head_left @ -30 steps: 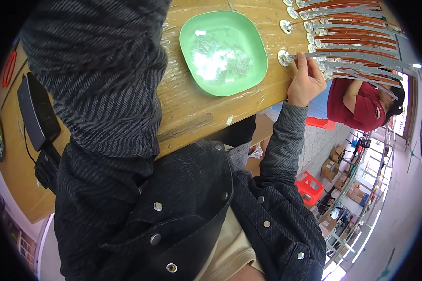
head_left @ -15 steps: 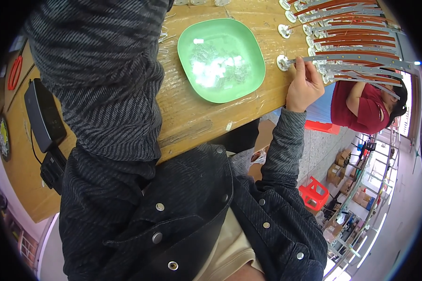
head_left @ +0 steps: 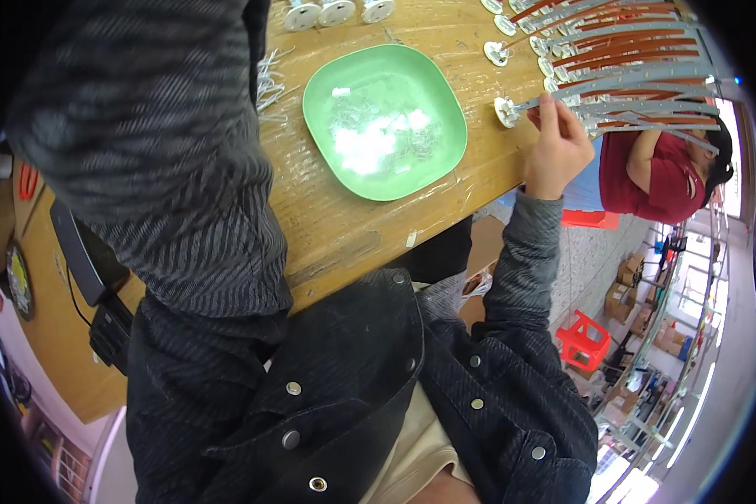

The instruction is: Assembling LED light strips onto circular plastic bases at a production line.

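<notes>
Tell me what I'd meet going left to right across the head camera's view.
Red loop-shaped handle, black box-shaped device, thin white strands, green rounded-square dish, round white disc at the dish's right, the wearer's bare right hand, person in a dark red top.

We get bright light, with white glare pooling in the green tray [head_left: 378, 183] and a window [head_left: 735, 160] washing out at right. Fisheye distortion bends the shelving [head_left: 685, 294]; black corners frame our view, and the upper-left sleeve [head_left: 134, 109] blurs.
</notes>
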The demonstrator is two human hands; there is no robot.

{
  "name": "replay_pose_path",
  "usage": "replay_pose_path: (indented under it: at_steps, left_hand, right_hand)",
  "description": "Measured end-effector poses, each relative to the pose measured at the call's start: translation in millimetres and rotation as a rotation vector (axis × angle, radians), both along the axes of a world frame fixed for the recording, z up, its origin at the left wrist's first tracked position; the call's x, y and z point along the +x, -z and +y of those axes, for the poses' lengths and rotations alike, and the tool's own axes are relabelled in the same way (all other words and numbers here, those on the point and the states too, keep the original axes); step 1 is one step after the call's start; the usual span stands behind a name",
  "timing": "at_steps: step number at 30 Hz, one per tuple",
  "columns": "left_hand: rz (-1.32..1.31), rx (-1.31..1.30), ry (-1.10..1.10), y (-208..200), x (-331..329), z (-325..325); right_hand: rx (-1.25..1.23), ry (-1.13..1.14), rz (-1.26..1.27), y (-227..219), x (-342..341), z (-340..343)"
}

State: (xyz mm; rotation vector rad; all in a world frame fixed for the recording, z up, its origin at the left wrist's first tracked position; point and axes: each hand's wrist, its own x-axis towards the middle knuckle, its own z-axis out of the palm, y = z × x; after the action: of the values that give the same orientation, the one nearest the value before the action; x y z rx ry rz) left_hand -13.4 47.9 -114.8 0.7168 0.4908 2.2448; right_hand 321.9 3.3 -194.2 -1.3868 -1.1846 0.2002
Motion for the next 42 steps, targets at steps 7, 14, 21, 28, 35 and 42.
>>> replay_pose_path:
  at_steps: [7, 14, 21, 28, 35, 42]
  left_hand:
    - [0.06, 0.013, 0.093, -13, 10, 11]
    - [0.1, 0.016, 0.127, -28, 21, 15]
    - [0.109, 0.003, 0.118, -34, 20, 18]
    - [0.088, 0.027, 0.083, -57, 15, 16]
    - [0.069, 0.053, 0.056, -76, 20, 14]
    - [0.074, 0.068, 0.029, -102, 25, 14]
  right_hand:
    - [-0.125, -0.375, 0.201, -57, 8, -4]
    - [-0.125, -0.359, 0.061, -81, -4, -8]
    - [-0.14, -0.356, 0.032, -76, -5, 0]
    - [-0.026, -0.15, -0.125, -38, 4, 11]
    - [-0.042, -0.01, -0.163, 0, 23, 13]
    - [-0.098, 0.007, -0.184, -7, 19, 11]
